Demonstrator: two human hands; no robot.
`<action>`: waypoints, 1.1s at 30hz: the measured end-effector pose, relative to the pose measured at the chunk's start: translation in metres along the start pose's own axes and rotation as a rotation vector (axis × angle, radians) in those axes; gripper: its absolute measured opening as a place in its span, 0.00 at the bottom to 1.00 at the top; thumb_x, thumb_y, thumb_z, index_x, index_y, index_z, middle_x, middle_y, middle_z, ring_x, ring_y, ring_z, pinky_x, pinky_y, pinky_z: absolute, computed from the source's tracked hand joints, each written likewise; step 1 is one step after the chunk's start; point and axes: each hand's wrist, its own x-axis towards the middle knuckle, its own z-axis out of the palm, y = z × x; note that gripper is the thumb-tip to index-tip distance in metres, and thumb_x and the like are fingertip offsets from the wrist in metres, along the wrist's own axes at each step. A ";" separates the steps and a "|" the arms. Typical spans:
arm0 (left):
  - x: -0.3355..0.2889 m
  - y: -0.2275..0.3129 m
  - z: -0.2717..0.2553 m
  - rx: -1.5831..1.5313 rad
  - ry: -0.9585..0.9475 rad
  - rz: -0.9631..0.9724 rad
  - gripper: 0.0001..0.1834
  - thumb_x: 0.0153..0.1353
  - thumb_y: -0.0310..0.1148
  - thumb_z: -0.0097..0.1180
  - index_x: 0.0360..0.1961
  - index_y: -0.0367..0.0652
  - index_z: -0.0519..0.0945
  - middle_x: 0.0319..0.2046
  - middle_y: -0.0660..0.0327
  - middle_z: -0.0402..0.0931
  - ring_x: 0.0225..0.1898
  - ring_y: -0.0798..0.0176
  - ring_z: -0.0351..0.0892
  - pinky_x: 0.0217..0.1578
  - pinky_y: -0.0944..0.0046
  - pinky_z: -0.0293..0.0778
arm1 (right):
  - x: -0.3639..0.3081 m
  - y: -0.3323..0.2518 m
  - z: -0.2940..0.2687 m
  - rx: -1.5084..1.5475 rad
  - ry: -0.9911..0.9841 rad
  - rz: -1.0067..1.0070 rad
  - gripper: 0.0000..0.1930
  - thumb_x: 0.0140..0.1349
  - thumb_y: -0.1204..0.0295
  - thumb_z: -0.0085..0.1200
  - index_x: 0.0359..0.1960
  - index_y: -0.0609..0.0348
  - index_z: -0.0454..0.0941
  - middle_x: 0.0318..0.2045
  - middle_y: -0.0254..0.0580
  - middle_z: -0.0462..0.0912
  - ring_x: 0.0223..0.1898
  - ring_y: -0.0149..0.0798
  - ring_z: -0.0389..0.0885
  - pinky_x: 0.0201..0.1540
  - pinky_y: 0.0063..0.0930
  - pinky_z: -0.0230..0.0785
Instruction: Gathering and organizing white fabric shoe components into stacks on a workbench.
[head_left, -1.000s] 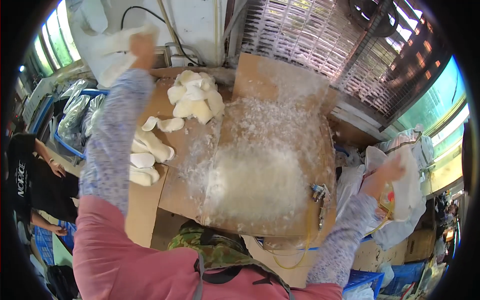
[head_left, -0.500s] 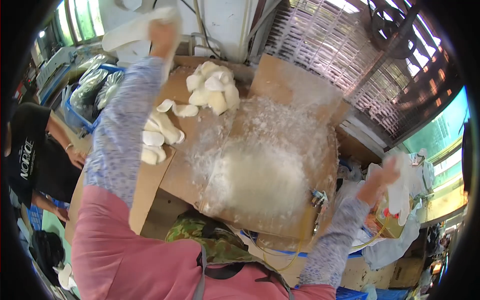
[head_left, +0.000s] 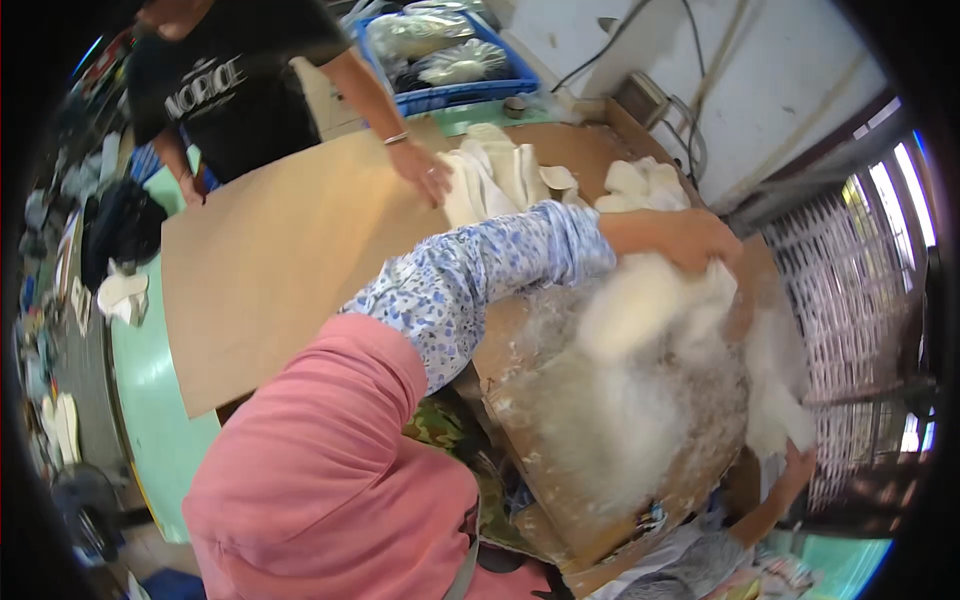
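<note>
My left hand [head_left: 700,242] reaches across the board, its fingers closed on a limp white fleece piece [head_left: 635,310] blurred by motion. At the right, my right hand [head_left: 795,468] grips the lower end of another white fleece piece [head_left: 778,385]. Beneath lies a brown cardboard sheet [head_left: 560,490] strewn with white fluff, its middle smeared by motion. Beyond my left forearm sit a heap of white fleece pieces [head_left: 640,182] and a stack of longer ones [head_left: 490,175].
A co-worker's hand [head_left: 420,172] rests beside the stack; their other hand [head_left: 193,190] is at the far edge of a large cardboard sheet [head_left: 290,270]. A blue crate [head_left: 460,92] holds bagged goods. A woven grille [head_left: 830,300] borders the right.
My view has turned left, bringing the co-worker's reaching arm into sight. My left hand has swung from the far left to over the fluffy board. Both hands still hold white pieces.
</note>
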 end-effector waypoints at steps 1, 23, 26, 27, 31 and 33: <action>0.002 0.009 -0.003 -0.195 -0.109 -0.091 0.16 0.42 0.22 0.52 0.38 0.38 0.73 0.31 0.57 0.76 0.38 0.59 0.75 0.42 0.58 0.69 | 0.013 -0.023 0.027 0.027 -0.048 0.034 0.17 0.63 0.75 0.45 0.50 0.75 0.72 0.50 0.53 0.77 0.48 0.47 0.77 0.51 0.36 0.72; 0.043 0.107 -0.096 0.438 -0.126 -0.438 0.10 0.50 0.20 0.49 0.35 0.41 0.72 0.32 0.62 0.75 0.34 0.68 0.75 0.36 0.64 0.72 | 0.096 -0.046 0.046 0.483 -0.297 -0.026 0.13 0.49 0.79 0.57 0.40 0.64 0.79 0.34 0.35 0.82 0.34 0.33 0.77 0.41 0.24 0.68; 0.058 0.098 -0.111 0.029 0.138 -0.466 0.13 0.46 0.22 0.51 0.36 0.40 0.71 0.30 0.57 0.74 0.33 0.61 0.75 0.36 0.58 0.70 | 0.109 -0.027 0.034 0.233 -0.317 -0.122 0.15 0.47 0.77 0.60 0.40 0.64 0.79 0.34 0.41 0.83 0.35 0.37 0.78 0.41 0.26 0.69; 0.063 0.090 -0.121 0.447 0.005 -0.412 0.13 0.46 0.21 0.51 0.37 0.40 0.71 0.30 0.55 0.74 0.33 0.59 0.76 0.36 0.57 0.71 | 0.110 -0.017 0.030 0.361 -0.352 0.028 0.16 0.46 0.76 0.61 0.39 0.64 0.79 0.35 0.45 0.83 0.35 0.39 0.79 0.42 0.28 0.69; 0.062 0.046 -0.165 0.640 0.093 -0.435 0.13 0.47 0.23 0.50 0.38 0.42 0.75 0.32 0.49 0.77 0.36 0.48 0.78 0.36 0.54 0.72 | 0.094 0.072 -0.065 -0.336 -0.031 -0.176 0.19 0.42 0.72 0.64 0.38 0.61 0.78 0.38 0.51 0.81 0.40 0.51 0.80 0.45 0.38 0.71; 0.061 0.021 -0.194 0.858 0.216 -0.418 0.09 0.51 0.23 0.48 0.35 0.42 0.74 0.34 0.48 0.77 0.39 0.44 0.77 0.37 0.49 0.71 | 0.074 0.104 -0.137 -0.818 0.050 -0.100 0.17 0.43 0.78 0.56 0.40 0.60 0.75 0.44 0.50 0.76 0.38 0.55 0.78 0.42 0.48 0.69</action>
